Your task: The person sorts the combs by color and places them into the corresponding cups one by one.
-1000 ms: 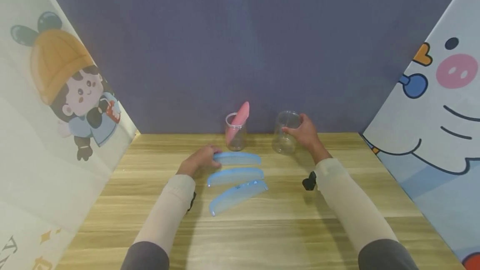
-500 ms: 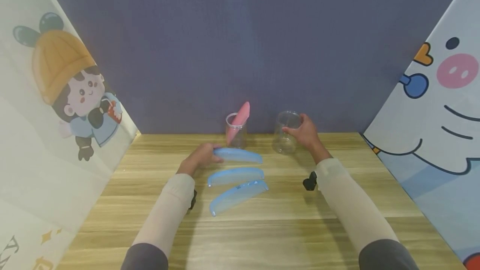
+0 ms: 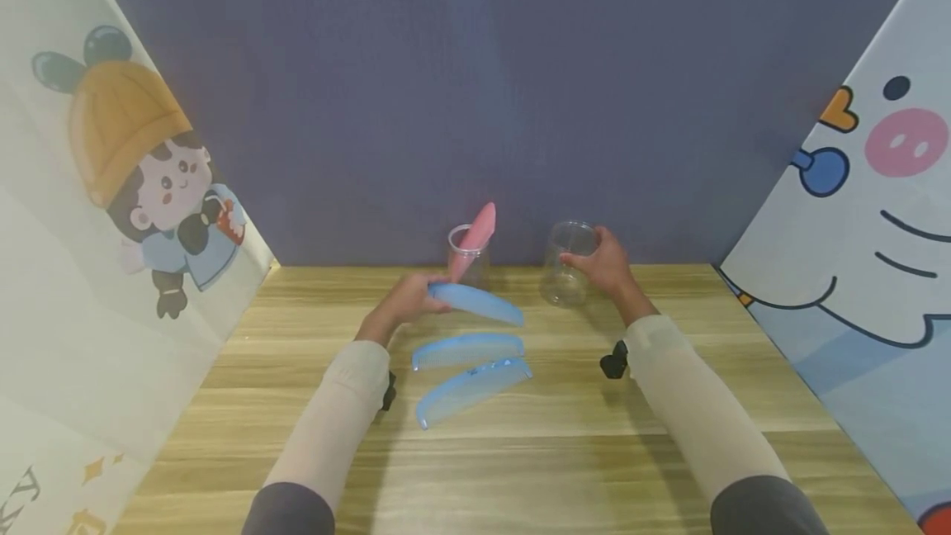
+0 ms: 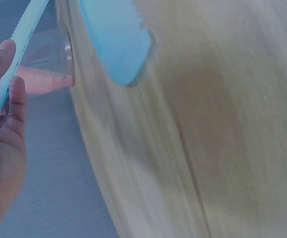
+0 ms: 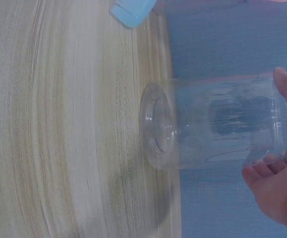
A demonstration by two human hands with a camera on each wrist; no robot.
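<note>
My left hand [image 3: 407,299] pinches one end of a blue comb [image 3: 479,302] between thumb and fingers; the comb slants down to the right above the table. In the left wrist view that comb [image 4: 28,30] shows its toothed edge. My right hand [image 3: 607,261] grips the upper part of a clear plastic jar [image 3: 565,283], thumb on one side and fingers on the other. The right wrist view shows the jar's round base [image 5: 157,126] by the table. Another clear jar [image 3: 470,271] stands to the left with a pink comb [image 3: 477,234] leaning out of it.
Two more blue combs, a middle one [image 3: 468,348] and a front one [image 3: 474,390], lie on the wooden table [image 3: 520,469]. A dark blue panel [image 3: 490,89] rises behind the jars. Printed cartoon panels [image 3: 74,287] flank the table.
My left hand has picked up the rearmost blue comb from the table, raising its gripped end and shifting it slightly right. The right hand and its jar have stayed in place.
</note>
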